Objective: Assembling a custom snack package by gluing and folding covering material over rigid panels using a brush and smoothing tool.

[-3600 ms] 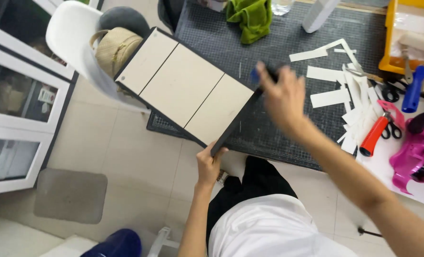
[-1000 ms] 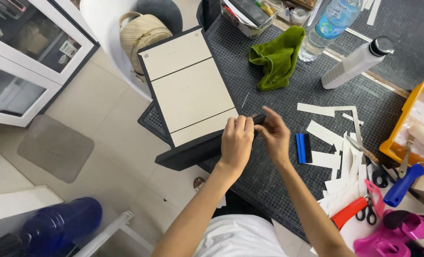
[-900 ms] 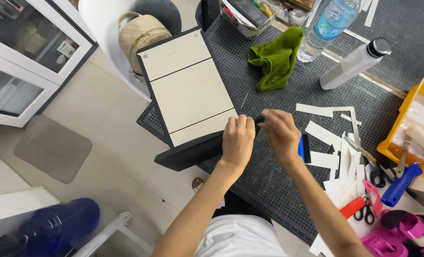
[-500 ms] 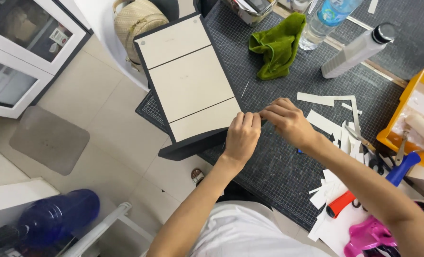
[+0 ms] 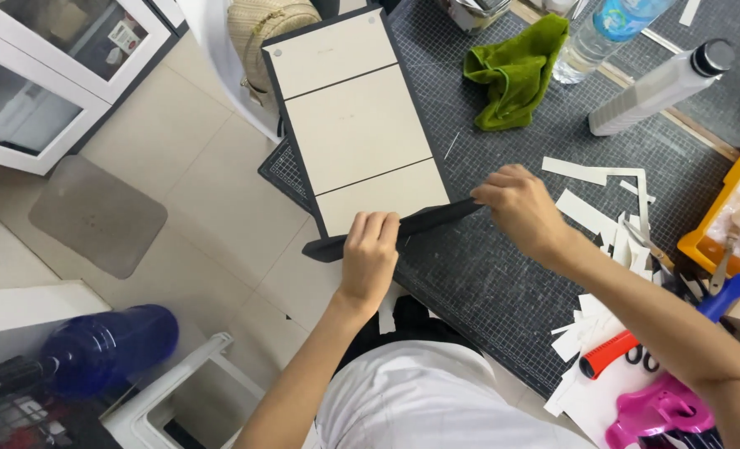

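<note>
**A:** Eyes on the dark cover sheet [image 5: 361, 125] with three beige boards [image 5: 357, 129] laid on it. It sits at the worktop's [image 5: 486, 283] left edge, overhanging toward the floor. Its near margin is folded up as a black flap [image 5: 420, 226] along the lowest board.

**B:** And the hands?

**A:** Left hand [image 5: 370, 258] lies on the flap with its fingers curled over the fold, pressing down. Right hand [image 5: 521, 208] pinches the flap's far end between thumb and fingertips, just off the board's corner.

**B:** What's around them?

**A:** A gridded cutting mat [image 5: 503, 274] underneath. Beyond the boards, a crumpled green cloth [image 5: 515, 75], a clear water bottle [image 5: 607, 37] and a white ribbed bottle [image 5: 656, 87]. To the right, white paper strips [image 5: 590, 216], a red-handled tool [image 5: 611, 356], a pink object [image 5: 661, 411] and an orange tray [image 5: 727, 224].
</note>
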